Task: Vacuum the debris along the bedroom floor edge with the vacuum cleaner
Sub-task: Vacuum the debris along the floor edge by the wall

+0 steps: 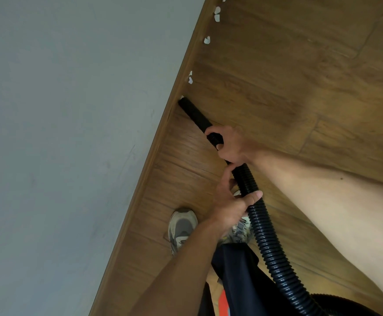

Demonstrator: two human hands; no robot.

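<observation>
The nozzle (195,115) lies low over the floor (300,87), its tip right against the skirting (163,133) below the grey wall (72,110). A small white scrap (182,97) shows just at its mouth. The right hand (229,144) grips the rear of the nozzle with its fingers curled round it. The left hand (231,199) sits just behind it, fingers and thumb wrapped round the ribbed hose (268,236). The hose runs back past the person's shoe (181,226) and out toward the lower right, where a dark curved shape may be the cleaner's body, though that cannot be told for sure. Along the floor edge between the nozzle tip and the shoe no scraps show, so that stretch looks finished. Ahead of the tip the job is open: a pair of scraps (190,77) lies near, hard against the skirting, then one more (207,40) farther on. A small cluster (217,14) lies near the top of the view, and another piece is cut off by the frame edge. Judged from this, the task is under way but perhaps not half done, with the remaining pieces all in a line along the same edge. Whether more debris lies beyond the view cannot be told.
</observation>
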